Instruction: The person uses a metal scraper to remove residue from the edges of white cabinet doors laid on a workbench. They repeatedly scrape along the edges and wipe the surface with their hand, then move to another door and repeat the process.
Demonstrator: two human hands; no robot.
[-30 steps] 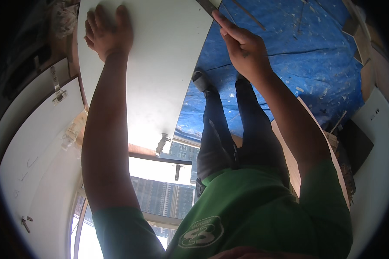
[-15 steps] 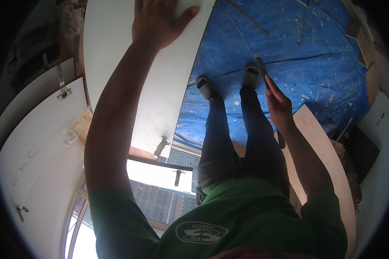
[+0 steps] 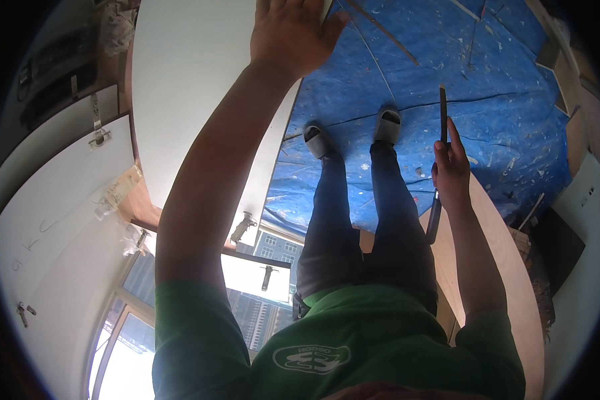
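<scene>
My left hand (image 3: 291, 39) lies flat on the white panel (image 3: 187, 80) at its right edge, with the thumb stretched out past the edge over the blue sheet. The fingertips run out of the top of the picture. A dark metal hinge (image 3: 243, 228) is fixed near the panel's lower end. Off to the right, my right hand (image 3: 451, 172) grips a long, narrow file (image 3: 443, 110). Its flat blade points away from me and its dark handle end sticks out below the hand, apart from the panel.
A paint-specked blue sheet (image 3: 353, 87) covers the floor, with thin strips (image 3: 383, 32) lying on it. A pale wooden board (image 3: 497, 247) stands by my right forearm. White panels with hinges (image 3: 60, 200) lean at the left, beside a window (image 3: 130, 287).
My left hand has slid right to the panel's edge. My right hand has moved right and nearer to me, and the file has turned from slanting left to pointing nearly straight away.
</scene>
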